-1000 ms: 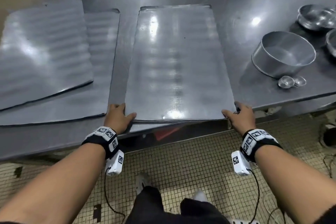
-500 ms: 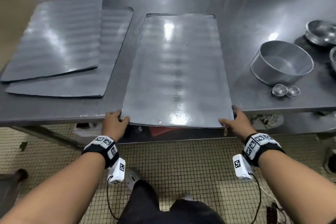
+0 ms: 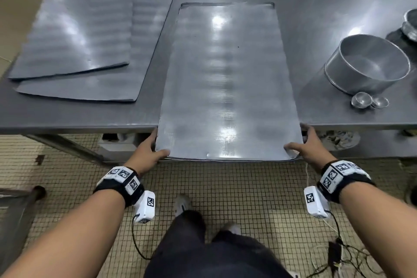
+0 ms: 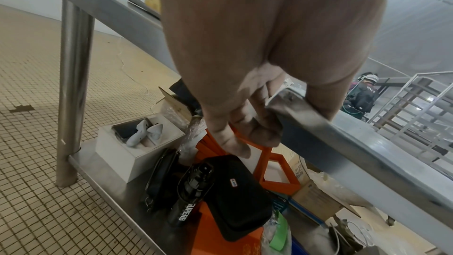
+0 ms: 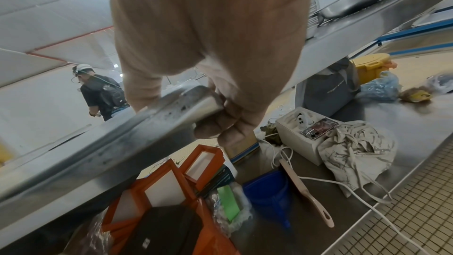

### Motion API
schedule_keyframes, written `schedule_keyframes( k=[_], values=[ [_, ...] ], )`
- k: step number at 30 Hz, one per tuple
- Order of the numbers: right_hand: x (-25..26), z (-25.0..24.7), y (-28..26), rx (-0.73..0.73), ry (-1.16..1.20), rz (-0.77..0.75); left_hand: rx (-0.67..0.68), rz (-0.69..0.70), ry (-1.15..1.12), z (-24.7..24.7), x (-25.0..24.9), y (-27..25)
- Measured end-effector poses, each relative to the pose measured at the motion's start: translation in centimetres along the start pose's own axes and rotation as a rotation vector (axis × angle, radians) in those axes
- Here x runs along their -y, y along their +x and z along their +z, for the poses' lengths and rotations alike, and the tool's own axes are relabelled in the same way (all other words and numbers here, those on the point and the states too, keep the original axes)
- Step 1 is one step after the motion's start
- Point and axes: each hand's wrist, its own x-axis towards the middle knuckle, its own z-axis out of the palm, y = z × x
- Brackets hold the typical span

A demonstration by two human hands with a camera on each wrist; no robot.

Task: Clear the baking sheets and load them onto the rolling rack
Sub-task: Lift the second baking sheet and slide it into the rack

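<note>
A long grey baking sheet [image 3: 225,79] lies lengthwise on the steel table [image 3: 316,7], its near end sticking out over the table's front edge. My left hand [image 3: 150,150] grips its near left corner, thumb on top and fingers curled under the rim [image 4: 304,115]. My right hand [image 3: 304,146] grips the near right corner the same way, its fingers wrapped under the rim [image 5: 171,108]. Two more sheets [image 3: 74,29] lie overlapped at the table's left.
A round steel pan [image 3: 365,65] and two tiny tins [image 3: 370,100] stand at the table's right, with bowls [image 3: 410,27] behind them. The shelf below holds an orange bag [image 5: 171,191], a white box [image 4: 137,143] and cables. A metal rack [image 4: 416,108] and a person [image 5: 100,92] stand beyond. The floor is tiled.
Both hands have pulled the sheet toward me, so its near end now overhangs the table edge. I have stepped back from the table.
</note>
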Motion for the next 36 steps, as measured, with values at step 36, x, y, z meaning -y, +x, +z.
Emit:
schedule_keyframes(
  k=[36],
  values=[
    [-1.4,-0.8,-1.6,-0.010,0.117,0.004,-0.056,-0.026,-0.083,0.1,0.7,-4.2]
  ],
)
